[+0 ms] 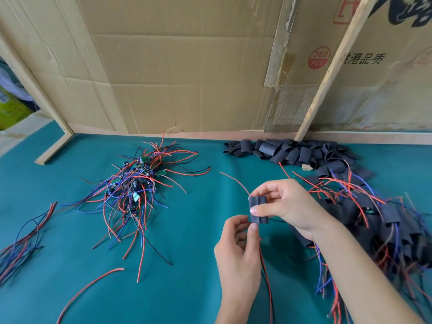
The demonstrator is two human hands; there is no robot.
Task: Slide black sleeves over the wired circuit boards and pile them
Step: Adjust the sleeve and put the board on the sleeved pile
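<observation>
Head view shows the job partway through. The right hand (287, 204) pinches a black sleeve (258, 209) between thumb and fingers, a little right of centre and above the green table (187, 288). The left hand (238, 249), at 6 o'clock from the sleeve, pinches its lower edge and the red and black wires (266, 277) that trail down from it. A red wire (233, 180) leaves the sleeve's top toward 10 o'clock. The board itself is hidden, so it is probably already inside the sleeve, and this piece looks close to ready for stacking.

At 3 o'clock from the hands lies the done pile (385, 220), a large heap of sleeved boards with red and blue leads sticking out. At 9 o'clock sits the bare pile (138, 178), a tangle of unsleeved green boards and wires; it looks the smaller of the two, so perhaps over half the work is finished. At 1 o'clock, against the cardboard wall (187, 66), spare sleeves (292, 152) wait in a loose row, plenty for what remains. Loose wires (21, 237) lie at the far left edge.

On the cardboard, at upper right, a red round stamp (319, 57) reads "360 PCS". Beside it black Chinese characters read "港品质"; the larger print above is cut off and unreadable.
</observation>
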